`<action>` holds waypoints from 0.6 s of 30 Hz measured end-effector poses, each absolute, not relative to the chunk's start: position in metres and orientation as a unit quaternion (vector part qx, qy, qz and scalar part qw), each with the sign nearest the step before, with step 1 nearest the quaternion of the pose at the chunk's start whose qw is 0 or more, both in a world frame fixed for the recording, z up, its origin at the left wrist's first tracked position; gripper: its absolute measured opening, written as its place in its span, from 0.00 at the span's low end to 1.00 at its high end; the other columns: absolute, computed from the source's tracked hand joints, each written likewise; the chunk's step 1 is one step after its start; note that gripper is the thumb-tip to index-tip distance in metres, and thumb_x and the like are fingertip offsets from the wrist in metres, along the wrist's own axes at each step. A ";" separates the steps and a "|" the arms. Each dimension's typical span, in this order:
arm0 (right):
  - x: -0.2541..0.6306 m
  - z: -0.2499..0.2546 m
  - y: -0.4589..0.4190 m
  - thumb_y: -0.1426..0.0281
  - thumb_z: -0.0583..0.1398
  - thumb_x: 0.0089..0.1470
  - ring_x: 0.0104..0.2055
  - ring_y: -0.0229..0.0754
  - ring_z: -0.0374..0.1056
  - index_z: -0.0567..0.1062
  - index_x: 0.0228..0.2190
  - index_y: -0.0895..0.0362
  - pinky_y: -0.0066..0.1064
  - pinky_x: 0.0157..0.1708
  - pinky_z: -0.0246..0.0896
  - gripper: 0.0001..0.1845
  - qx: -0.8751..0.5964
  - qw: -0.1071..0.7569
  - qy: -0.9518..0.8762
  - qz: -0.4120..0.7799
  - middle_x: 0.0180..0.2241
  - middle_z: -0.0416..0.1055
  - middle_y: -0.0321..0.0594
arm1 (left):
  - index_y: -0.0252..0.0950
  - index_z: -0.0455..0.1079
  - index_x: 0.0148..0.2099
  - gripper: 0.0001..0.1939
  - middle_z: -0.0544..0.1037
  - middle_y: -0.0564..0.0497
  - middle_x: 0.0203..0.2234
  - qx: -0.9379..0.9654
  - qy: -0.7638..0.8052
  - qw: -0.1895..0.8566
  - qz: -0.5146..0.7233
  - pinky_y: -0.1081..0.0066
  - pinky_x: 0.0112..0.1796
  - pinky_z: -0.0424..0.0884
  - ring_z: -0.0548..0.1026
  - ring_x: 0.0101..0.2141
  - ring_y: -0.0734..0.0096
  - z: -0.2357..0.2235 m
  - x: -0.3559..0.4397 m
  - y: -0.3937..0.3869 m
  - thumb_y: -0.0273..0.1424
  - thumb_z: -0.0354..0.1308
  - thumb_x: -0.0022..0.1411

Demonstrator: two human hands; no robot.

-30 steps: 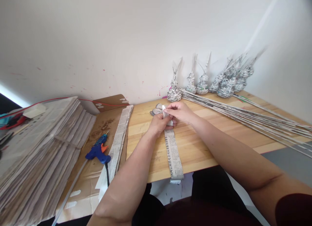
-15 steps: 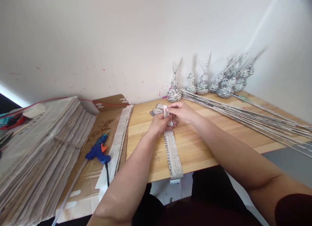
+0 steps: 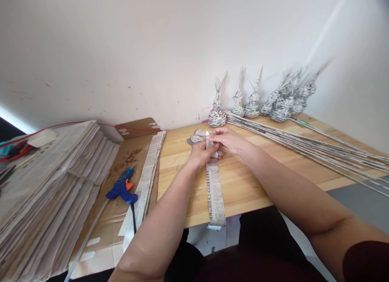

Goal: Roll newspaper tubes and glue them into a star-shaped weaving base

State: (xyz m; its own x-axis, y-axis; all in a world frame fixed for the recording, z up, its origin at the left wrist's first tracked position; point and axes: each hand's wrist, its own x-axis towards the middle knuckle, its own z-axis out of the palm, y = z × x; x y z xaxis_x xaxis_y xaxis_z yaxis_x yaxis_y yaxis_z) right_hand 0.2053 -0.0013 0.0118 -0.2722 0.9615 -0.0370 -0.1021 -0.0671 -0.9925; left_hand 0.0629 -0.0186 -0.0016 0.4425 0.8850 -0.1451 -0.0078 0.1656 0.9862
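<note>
A long newspaper strip [image 3: 215, 193] lies on the wooden table [image 3: 249, 184], its near end hanging over the front edge. My left hand [image 3: 200, 153] grips the strip's far part from the left. My right hand [image 3: 226, 139] pinches the strip's upper end between thumb and fingers, right above the left hand. Just behind my hands a small woven newspaper piece [image 3: 196, 137] rests on the table, partly hidden.
A thick stack of newspapers [image 3: 45, 189] fills the left. A blue glue gun [image 3: 123, 189] lies on cardboard [image 3: 100, 237] beside a pile of paper strips [image 3: 148, 172]. Rolled paper rods [image 3: 319, 148] stretch across the right. Several woven paper figures [image 3: 252, 103] stand by the wall.
The strip's near end has slid slightly left and away from me. Both hands have shifted a little to the right while working the strip's top end.
</note>
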 end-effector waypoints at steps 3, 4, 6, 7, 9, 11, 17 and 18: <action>0.203 0.009 0.000 0.62 0.70 0.41 0.10 0.33 0.57 0.67 0.22 0.56 0.25 0.08 0.52 0.18 -0.444 0.463 -0.511 0.571 0.13 0.63 0.29 | 0.31 0.73 0.35 0.18 0.80 0.43 0.28 0.554 0.414 0.636 0.342 0.69 0.31 0.75 0.78 0.29 0.66 -0.002 0.065 -0.018 0.43 0.62 0.55; 0.203 0.008 0.000 0.62 0.70 0.42 0.10 0.33 0.57 0.67 0.23 0.56 0.25 0.07 0.52 0.18 -0.445 0.464 -0.511 0.570 0.13 0.63 0.29 | 0.30 0.73 0.35 0.17 0.80 0.43 0.28 0.551 0.415 0.639 0.340 0.69 0.31 0.75 0.78 0.29 0.66 -0.002 0.065 -0.018 0.42 0.61 0.57; 0.204 0.009 0.000 0.60 0.69 0.43 0.09 0.34 0.58 0.69 0.25 0.56 0.26 0.07 0.52 0.17 -0.426 0.451 -0.521 0.586 0.14 0.64 0.29 | 0.30 0.74 0.37 0.15 0.80 0.43 0.29 0.543 0.408 0.653 0.336 0.69 0.30 0.75 0.78 0.29 0.67 0.000 0.065 -0.019 0.39 0.59 0.59; 0.206 0.010 0.000 0.59 0.69 0.44 0.09 0.35 0.58 0.70 0.26 0.57 0.27 0.07 0.52 0.17 -0.411 0.440 -0.528 0.599 0.14 0.65 0.30 | 0.30 0.74 0.38 0.14 0.80 0.42 0.30 0.540 0.400 0.661 0.334 0.69 0.30 0.75 0.78 0.29 0.67 0.000 0.064 -0.019 0.38 0.59 0.60; 0.208 0.013 -0.001 0.58 0.68 0.44 0.10 0.34 0.59 0.72 0.29 0.58 0.26 0.07 0.52 0.18 -0.390 0.422 -0.537 0.618 0.16 0.68 0.32 | 0.30 0.74 0.39 0.14 0.80 0.42 0.31 0.535 0.380 0.680 0.327 0.69 0.30 0.75 0.78 0.30 0.66 0.001 0.063 -0.019 0.37 0.58 0.60; 0.210 0.017 -0.003 0.59 0.69 0.43 0.10 0.33 0.58 0.73 0.30 0.59 0.25 0.07 0.50 0.18 -0.394 0.416 -0.534 0.621 0.16 0.68 0.32 | 0.28 0.74 0.39 0.14 0.80 0.41 0.32 0.528 0.362 0.699 0.319 0.69 0.32 0.76 0.79 0.31 0.66 0.002 0.061 -0.019 0.36 0.60 0.60; 0.206 0.021 -0.007 0.61 0.71 0.39 0.10 0.31 0.57 0.68 0.23 0.57 0.23 0.08 0.51 0.20 -0.418 0.445 -0.500 0.614 0.13 0.64 0.29 | 0.28 0.73 0.38 0.16 0.79 0.43 0.28 0.533 0.359 0.696 0.322 0.69 0.34 0.75 0.78 0.29 0.69 -0.002 0.064 -0.019 0.38 0.62 0.58; 0.205 0.020 -0.006 0.61 0.71 0.38 0.10 0.31 0.57 0.67 0.23 0.57 0.22 0.08 0.50 0.20 -0.420 0.452 -0.497 0.610 0.12 0.64 0.29 | 0.28 0.73 0.37 0.16 0.79 0.43 0.27 0.539 0.362 0.687 0.326 0.69 0.34 0.75 0.78 0.29 0.69 -0.003 0.065 -0.019 0.39 0.62 0.57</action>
